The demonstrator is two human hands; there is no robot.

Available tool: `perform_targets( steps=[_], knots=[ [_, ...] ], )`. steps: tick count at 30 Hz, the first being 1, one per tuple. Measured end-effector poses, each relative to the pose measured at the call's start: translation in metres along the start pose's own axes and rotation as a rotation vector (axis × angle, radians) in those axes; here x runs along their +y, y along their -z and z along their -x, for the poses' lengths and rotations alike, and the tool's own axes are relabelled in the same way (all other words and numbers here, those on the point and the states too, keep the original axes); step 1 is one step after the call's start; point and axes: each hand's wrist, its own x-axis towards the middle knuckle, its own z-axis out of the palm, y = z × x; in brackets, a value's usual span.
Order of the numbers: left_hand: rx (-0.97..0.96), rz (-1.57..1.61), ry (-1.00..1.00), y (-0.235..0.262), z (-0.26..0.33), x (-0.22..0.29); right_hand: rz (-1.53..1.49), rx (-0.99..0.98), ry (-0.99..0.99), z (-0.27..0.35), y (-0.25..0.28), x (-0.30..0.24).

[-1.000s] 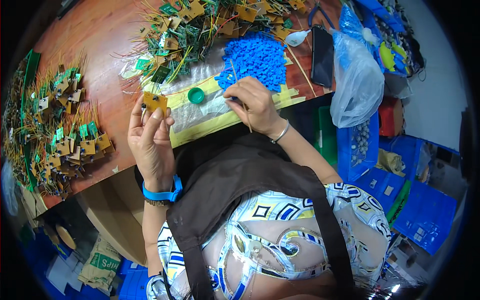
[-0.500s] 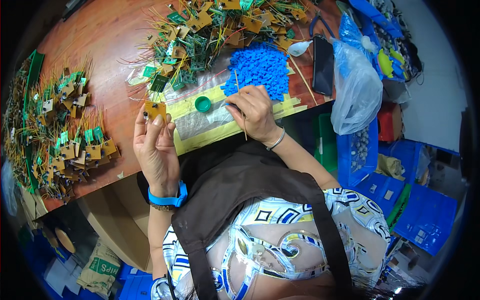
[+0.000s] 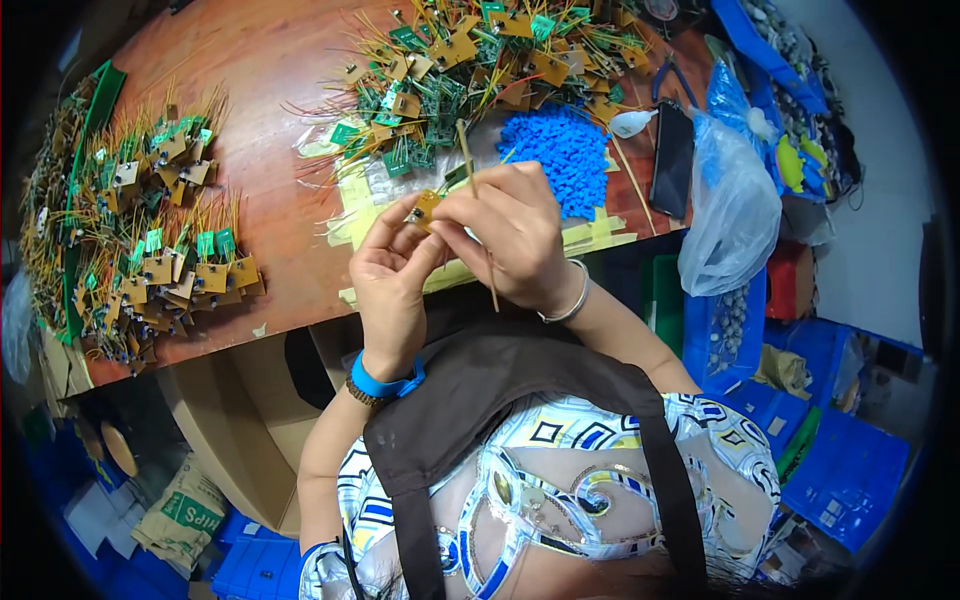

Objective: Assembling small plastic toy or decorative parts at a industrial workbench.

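Observation:
My left hand [image 3: 393, 285] pinches a small brown circuit board [image 3: 425, 207] near the table's front edge. Close against it is my right hand [image 3: 525, 235], with its fingertips at the board's right side. A thin wooden stick [image 3: 465, 148] is held in my right hand, its ends sticking out above and below the fingers. Whether the right fingertips also hold a small part is hidden. Just beyond the right hand lies a heap of small blue plastic pieces [image 3: 560, 155].
Wired circuit boards pile up at the back [image 3: 450, 60] and on the left [image 3: 180, 275]. A black phone [image 3: 672, 160], pliers [image 3: 672, 80] and a clear plastic bag [image 3: 735, 200] are at right. Blue bins [image 3: 722, 335] stand beyond the table edge; an open cardboard box [image 3: 225, 410] sits below.
My left hand has brought the circuit board rightward, and my right hand has closed in on it. A blue piece seen in the right fingertips earlier is now out of sight.

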Motion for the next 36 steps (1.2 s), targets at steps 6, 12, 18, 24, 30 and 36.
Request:
perform_targets(
  steps=[6,12,18,24,30,36],
  knots=[
    [-0.013,0.027,0.046,0.002,0.000,-0.002,0.042,-0.080,-0.040,-0.002,-0.002,0.000],
    [-0.017,-0.008,0.062,0.002,-0.002,0.000,0.013,-0.102,-0.086,0.001,-0.002,0.001],
    [-0.011,-0.028,0.100,0.000,0.000,0.001,0.001,-0.045,-0.096,0.005,-0.005,0.000],
    [-0.008,-0.031,0.101,-0.001,-0.002,0.002,-0.028,-0.050,-0.147,0.008,-0.007,0.000],
    [-0.038,-0.040,0.080,0.000,0.000,0.002,-0.067,-0.023,-0.172,0.007,-0.008,-0.001],
    [-0.028,-0.054,0.098,-0.003,0.002,0.004,-0.079,-0.003,-0.163,0.010,-0.010,-0.003]
  ],
)
